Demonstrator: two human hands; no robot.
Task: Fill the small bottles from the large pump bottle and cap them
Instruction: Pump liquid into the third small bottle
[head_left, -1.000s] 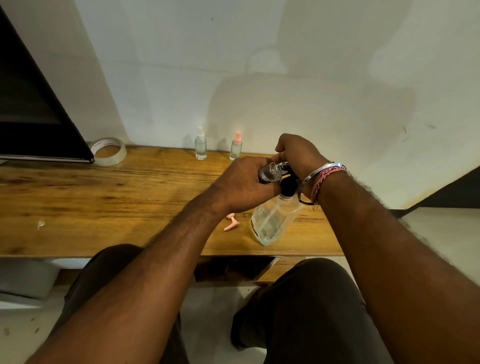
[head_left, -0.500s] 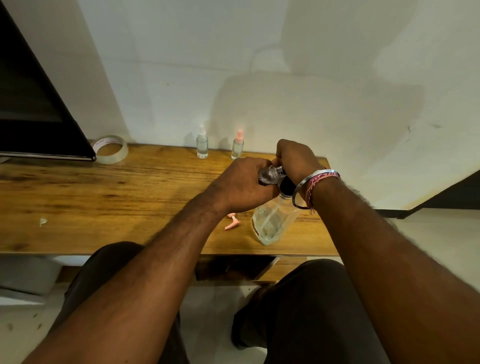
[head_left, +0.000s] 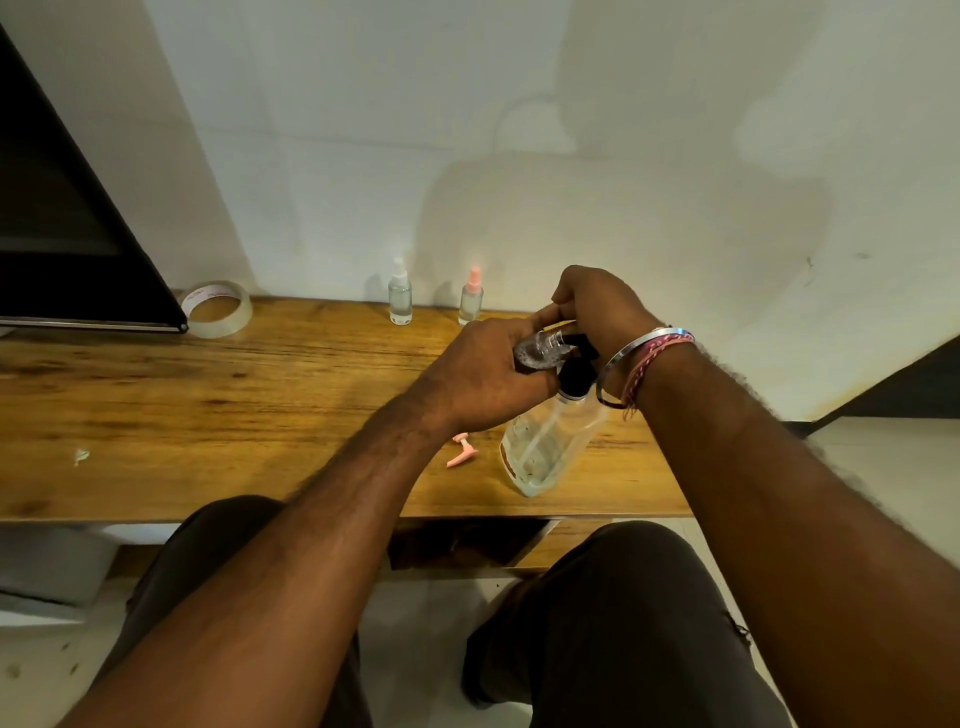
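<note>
**Holding a small bottle at the pump head**

Seen from the head camera, the left hand (head_left: 480, 374) has its grip curled round a small clear bottle (head_left: 540, 351), holding it tilted on its side with the mouth toward the black pump head (head_left: 575, 364) of the large pump bottle (head_left: 545, 447). The small bottle lies between the two hands, its body partly covered by the left fingers, touching or just beside the pump's spout; which of the two cannot be told. The right hand (head_left: 597, 312) sits on top of the pump head with fingers curled over it, wrist bearing a metal bangle (head_left: 631, 345) and a pink thread band (head_left: 660, 351).

The large pump bottle stands on the wooden table (head_left: 208, 415) near its front edge, leaning a little, with some clear liquid low inside and a dip tube visible. Just to its left a pink cap (head_left: 462, 456) lies loose on the table.

At the back of the table, against the wall, stand two capped small bottles: one with a white top (head_left: 400, 296) and, near it on the right, one with a pink top (head_left: 471, 300). Both are well apart from the hands. A roll of clear tape (head_left: 221, 312) lies farther left, beside a dark screen (head_left: 62, 218).
</note>
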